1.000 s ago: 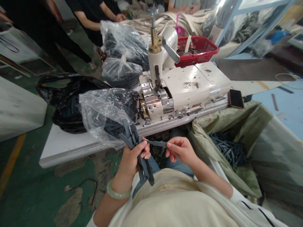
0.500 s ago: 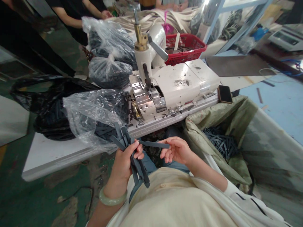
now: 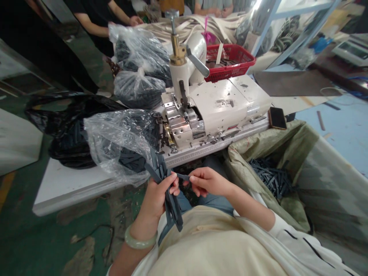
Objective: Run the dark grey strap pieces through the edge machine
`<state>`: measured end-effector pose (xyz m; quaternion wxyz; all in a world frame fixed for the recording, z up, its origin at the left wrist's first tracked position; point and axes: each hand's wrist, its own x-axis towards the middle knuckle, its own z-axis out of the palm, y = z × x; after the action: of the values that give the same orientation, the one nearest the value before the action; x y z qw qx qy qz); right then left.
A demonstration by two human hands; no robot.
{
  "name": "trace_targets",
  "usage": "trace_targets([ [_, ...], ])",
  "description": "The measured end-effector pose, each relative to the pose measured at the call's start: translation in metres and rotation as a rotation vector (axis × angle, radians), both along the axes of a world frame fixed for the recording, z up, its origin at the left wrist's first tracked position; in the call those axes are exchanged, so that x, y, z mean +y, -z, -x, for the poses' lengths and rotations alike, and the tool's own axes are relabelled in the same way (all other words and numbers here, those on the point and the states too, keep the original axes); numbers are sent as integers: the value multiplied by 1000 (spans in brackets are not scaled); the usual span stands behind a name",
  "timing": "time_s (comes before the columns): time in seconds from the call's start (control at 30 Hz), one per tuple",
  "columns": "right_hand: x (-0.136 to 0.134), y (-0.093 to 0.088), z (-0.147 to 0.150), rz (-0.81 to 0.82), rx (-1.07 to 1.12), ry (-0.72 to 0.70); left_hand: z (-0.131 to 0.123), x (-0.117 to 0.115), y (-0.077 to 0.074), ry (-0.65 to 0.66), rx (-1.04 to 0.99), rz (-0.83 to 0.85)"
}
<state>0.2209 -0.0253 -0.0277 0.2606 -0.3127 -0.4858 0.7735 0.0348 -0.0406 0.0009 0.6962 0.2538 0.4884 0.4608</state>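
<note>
In my left hand (image 3: pixel 159 195) is a bundle of dark grey strips (image 3: pixel 173 212), sticking out above and below the closed fingers. One single strip (image 3: pixel 182 176) points sideways from the bundle toward my right hand (image 3: pixel 208 182). The thumb and fingers of my right hand pinch that strip's outer end. Both hands are in front of my lap, just off the table's front edge. Left of them, a clear plastic bag (image 3: pixel 106 142) lies open on the table with more dark strips (image 3: pixel 132 159) inside.
A cream skiving-type machine (image 3: pixel 224 103) stands on the white table (image 3: pixel 71 180). Behind it is a red basket (image 3: pixel 230 71). A phone (image 3: pixel 277 117) lies at the table's right end, above an olive sack (image 3: pixel 244 153) holding strips. A black bag (image 3: pixel 71 153) sits left; people stand beyond.
My right hand has moved left and closed its fingers on the single strip's outer end. The bundle stays in my left hand. The whole view has shifted slightly.
</note>
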Motion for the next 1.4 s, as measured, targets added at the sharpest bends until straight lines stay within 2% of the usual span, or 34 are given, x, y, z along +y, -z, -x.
trace_targets([
  [0.1,5,-1,7,-59,-17,14,4,2,-1,-2,-47,5],
  [0.23,14,-1,12,-47,-12,62,12,6,-4,-26,-81,16],
  [0.37,33,-8,15,-78,-38,132,17,9,-4,-33,-92,25],
  [0.43,49,-13,18,-99,-52,236,19,10,-4,-27,-102,34],
  [0.5,70,-18,21,-97,-52,401,20,12,-4,-23,-115,38],
  [0.63,111,-24,26,-33,-15,655,23,14,-7,-52,-117,38],
  [0.77,130,-23,30,37,15,737,27,15,-11,-85,-109,47],
  [0.9,133,-20,33,78,71,785,33,17,-10,-88,-115,42],
  [1.03,135,-21,29,68,109,892,34,19,-7,-71,-127,32],
  [1.13,129,-23,7,-9,151,1042,32,19,-7,-46,-138,25],
  [1.23,111,-20,-33,-111,123,1214,29,19,-7,-26,-157,21],
  [1.27,102,-17,-47,-170,41,1273,28,19,-6,-17,-160,22],
  [1.33,82,-10,-73,-388,-288,1368,24,19,-5,2,-160,28],
  [1.4,61,-4,-88,-703,-713,1329,19,19,-3,25,-163,37],
])
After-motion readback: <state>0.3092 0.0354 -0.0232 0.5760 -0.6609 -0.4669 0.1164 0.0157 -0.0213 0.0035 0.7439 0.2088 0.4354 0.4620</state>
